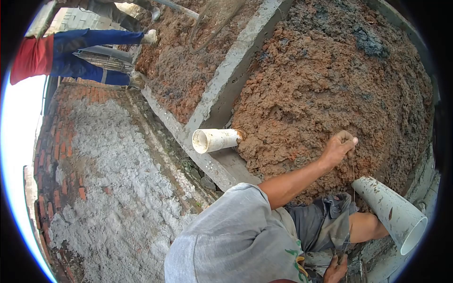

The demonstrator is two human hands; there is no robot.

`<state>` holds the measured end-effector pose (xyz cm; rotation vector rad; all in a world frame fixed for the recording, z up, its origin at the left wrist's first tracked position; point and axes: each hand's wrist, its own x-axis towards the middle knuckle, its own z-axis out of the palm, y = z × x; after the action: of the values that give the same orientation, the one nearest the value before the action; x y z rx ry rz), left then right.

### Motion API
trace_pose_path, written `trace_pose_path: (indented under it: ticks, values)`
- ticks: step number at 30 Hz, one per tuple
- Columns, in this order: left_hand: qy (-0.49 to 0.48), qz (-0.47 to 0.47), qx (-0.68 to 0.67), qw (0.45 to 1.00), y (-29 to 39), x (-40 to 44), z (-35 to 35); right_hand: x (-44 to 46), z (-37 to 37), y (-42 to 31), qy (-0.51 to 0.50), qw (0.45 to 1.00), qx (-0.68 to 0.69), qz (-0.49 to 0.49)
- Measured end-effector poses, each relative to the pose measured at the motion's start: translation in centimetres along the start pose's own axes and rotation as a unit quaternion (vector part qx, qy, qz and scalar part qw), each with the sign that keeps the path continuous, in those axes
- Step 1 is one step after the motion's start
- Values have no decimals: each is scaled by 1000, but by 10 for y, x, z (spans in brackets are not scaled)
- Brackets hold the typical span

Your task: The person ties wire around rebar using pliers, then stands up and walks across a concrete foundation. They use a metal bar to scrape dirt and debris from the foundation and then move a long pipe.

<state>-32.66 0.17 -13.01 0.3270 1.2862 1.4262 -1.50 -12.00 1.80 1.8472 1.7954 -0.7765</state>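
My left hand (340, 147) reaches out over wet brown soil (311, 94), its fingers pinched together. From them a thin string or wire (353, 172) hangs down past the mouth of a grey-white plastic pipe (389, 207). That pipe lies at a slant beside my bent leg, with soil smears along it. Low in the picture, my right hand (336, 270) is closed close to the hem of my shorts (321, 219). A thin strand runs near its fingers, but what it grips is partly hidden.
A concrete beam (236, 63) divides the soil. A short cream pipe (214, 140) sticks out over the concrete edge. To the left is a brick surface with rough grey mortar (122, 184). A person in blue trousers (89, 56) stands at the upper left, near another person's legs (115, 14).
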Motion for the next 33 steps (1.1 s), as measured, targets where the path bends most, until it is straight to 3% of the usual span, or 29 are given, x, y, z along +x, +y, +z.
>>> trace_pose_path:
  ticks: [4,6,9,11,15,19,21,23,25,26,28,30,32,33]
  values:
    - [-59,-7,-3,998,-16,-9,11,7,5,4,64,991,114,-22]
    - [-86,-39,-19,995,-32,-15,12,13,8,18,50,956,289,-5]
    - [-159,122,191,961,-32,-52,29,10,-2,3,85,923,375,-19]
    - [-257,222,212,917,-31,-84,44,10,-1,10,100,922,375,-6]
    - [-334,382,348,788,-36,-123,49,1,-3,11,144,911,385,12]
    - [-278,422,370,780,-48,-132,41,-11,2,15,181,910,372,-6]
    - [-364,322,451,749,-29,-144,33,-19,2,6,178,924,338,-7]
    - [-376,341,475,719,-17,-152,29,-32,-4,-2,180,936,302,7]
    - [-458,277,572,621,-2,-157,28,-30,17,11,179,933,312,-10]
    - [-464,284,573,614,-3,-160,27,-7,54,41,239,862,438,-90]
    - [-393,413,497,654,-17,-166,28,-23,50,30,243,872,418,-84]
    - [-386,452,480,645,-26,-167,35,-37,41,22,214,898,382,-50]
    - [-378,489,464,635,-30,-167,42,-44,43,18,253,890,376,-59]
    - [-371,462,485,643,-31,-168,44,-47,47,18,277,888,361,-72]
